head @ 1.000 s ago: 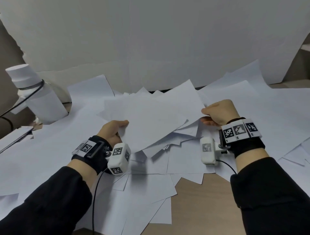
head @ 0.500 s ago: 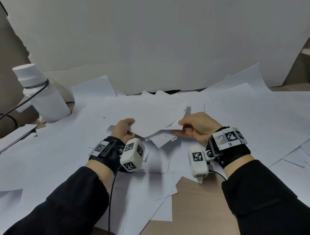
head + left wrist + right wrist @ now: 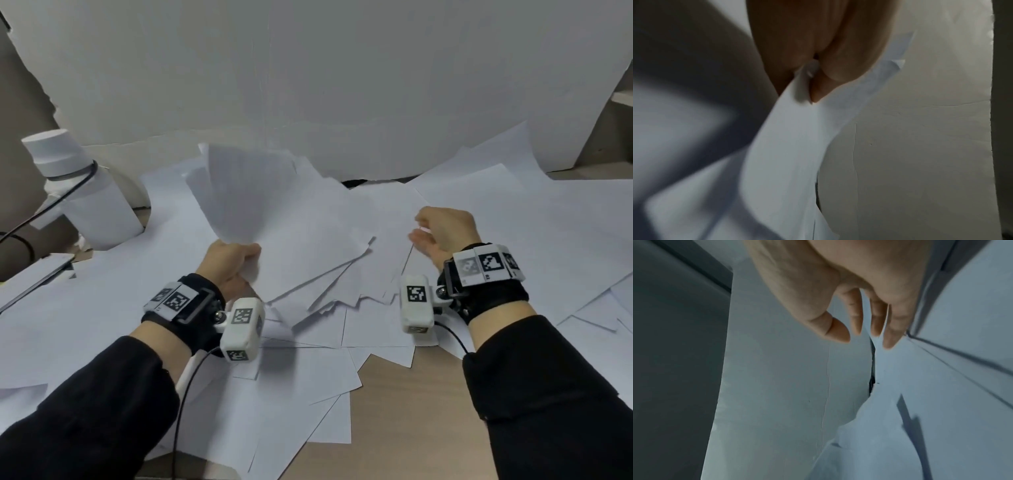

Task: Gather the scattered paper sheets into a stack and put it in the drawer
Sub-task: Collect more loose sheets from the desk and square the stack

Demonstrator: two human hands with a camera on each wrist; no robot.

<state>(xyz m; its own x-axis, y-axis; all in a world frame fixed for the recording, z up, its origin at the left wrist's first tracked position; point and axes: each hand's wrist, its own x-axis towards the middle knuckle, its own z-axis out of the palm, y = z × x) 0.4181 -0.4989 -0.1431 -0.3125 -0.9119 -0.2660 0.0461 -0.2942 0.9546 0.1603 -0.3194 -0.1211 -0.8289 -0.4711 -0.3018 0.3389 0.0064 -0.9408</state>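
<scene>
On the far left a white bottle point(image 3: 85, 192) stands at the desk's edge, near enough that a sweep of our arm could topple it. Our left hand point(image 3: 229, 260) pinches a small bundle of sheets point(image 3: 246, 195) by its lower corner, upright and fanned; so narrow a grip may let pages slip out. Loose sheets point(image 3: 325, 260) still overlap across the desk point(image 3: 411, 411), and could slide off its front edge. Our right hand point(image 3: 442, 233) hovers with fingers relaxed, holding nothing. We see no drawer.
</scene>
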